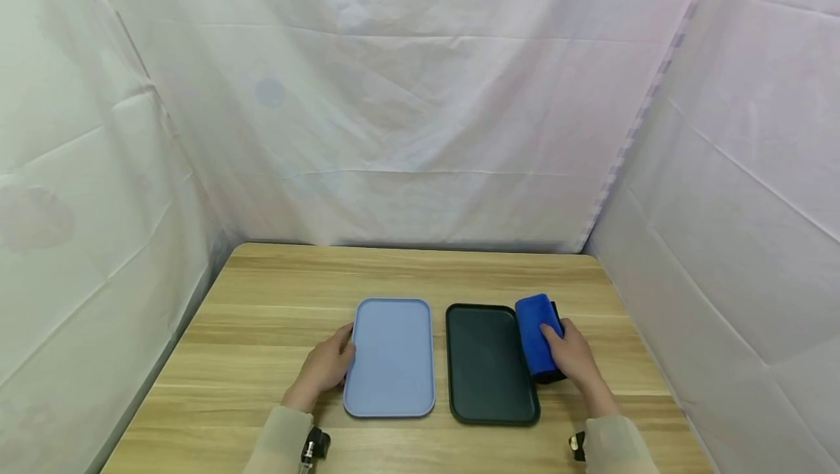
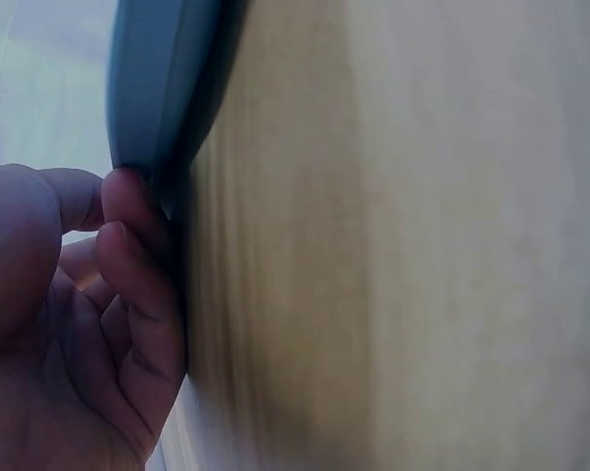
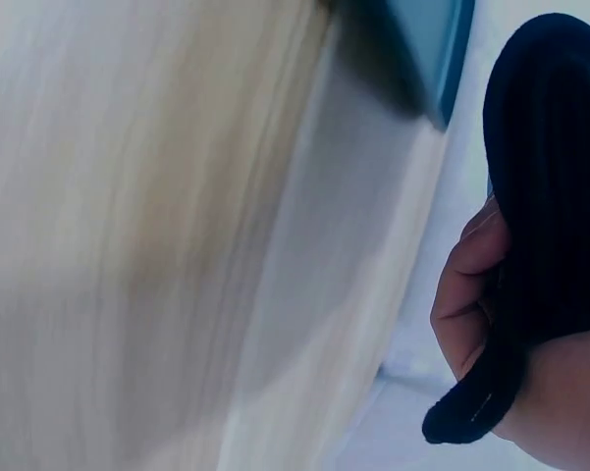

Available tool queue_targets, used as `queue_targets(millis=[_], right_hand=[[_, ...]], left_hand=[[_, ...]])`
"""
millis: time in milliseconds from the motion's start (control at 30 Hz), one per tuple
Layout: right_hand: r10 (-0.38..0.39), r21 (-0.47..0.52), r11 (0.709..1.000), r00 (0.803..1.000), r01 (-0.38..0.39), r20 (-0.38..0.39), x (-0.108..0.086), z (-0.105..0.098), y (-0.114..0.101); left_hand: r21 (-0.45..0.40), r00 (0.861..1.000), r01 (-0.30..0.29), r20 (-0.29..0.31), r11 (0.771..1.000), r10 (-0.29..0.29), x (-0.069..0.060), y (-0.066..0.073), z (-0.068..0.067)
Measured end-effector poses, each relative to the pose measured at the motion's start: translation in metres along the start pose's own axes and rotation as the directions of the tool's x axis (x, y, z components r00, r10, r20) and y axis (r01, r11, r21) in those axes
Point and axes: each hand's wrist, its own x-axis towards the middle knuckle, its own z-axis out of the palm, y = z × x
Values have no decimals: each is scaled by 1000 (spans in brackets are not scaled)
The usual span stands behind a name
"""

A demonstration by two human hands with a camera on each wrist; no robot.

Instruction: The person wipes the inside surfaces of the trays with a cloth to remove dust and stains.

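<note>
A light blue tray (image 1: 389,357) lies to the left on the wooden table. My left hand (image 1: 328,362) grips its left rim, the thumb at the upper edge. In the left wrist view the curled fingertips (image 2: 128,211) meet the tray's edge (image 2: 157,88). To the right is a dark green tray (image 1: 492,364). My right hand (image 1: 574,354) holds a folded cloth (image 1: 537,335), blue on top with a black part beneath, beside the green tray's right edge. In the right wrist view the cloth (image 3: 555,186) looks dark, thickly folded and raised off the table, with fingers wrapped around it.
The wooden table (image 1: 282,292) stands against white hanging sheets (image 1: 420,109) at the back and both sides. A narrow strip of table separates the two trays. Dark wrist straps (image 1: 318,443) show at the sleeves.
</note>
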Motion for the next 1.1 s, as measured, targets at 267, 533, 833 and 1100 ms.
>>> queue_targets(millis=[267, 533, 833, 1100], right_hand=[[-72, 58, 996, 997, 71, 25, -12, 26, -34], [-90, 61, 994, 995, 87, 35, -22, 55, -62], [-139, 135, 983, 985, 125, 100, -28, 94, -91], [-192, 72, 980, 979, 187, 63, -28, 121, -112]], left_hand=[[-37, 1000, -6, 21, 999, 7, -1, -7, -3], [-65, 998, -36, 45, 997, 38, -4, -7, -6], [-69, 998, -33, 52, 997, 36, -5, -9, -6], [-64, 998, -26, 54, 998, 29, -2, -8, -3]])
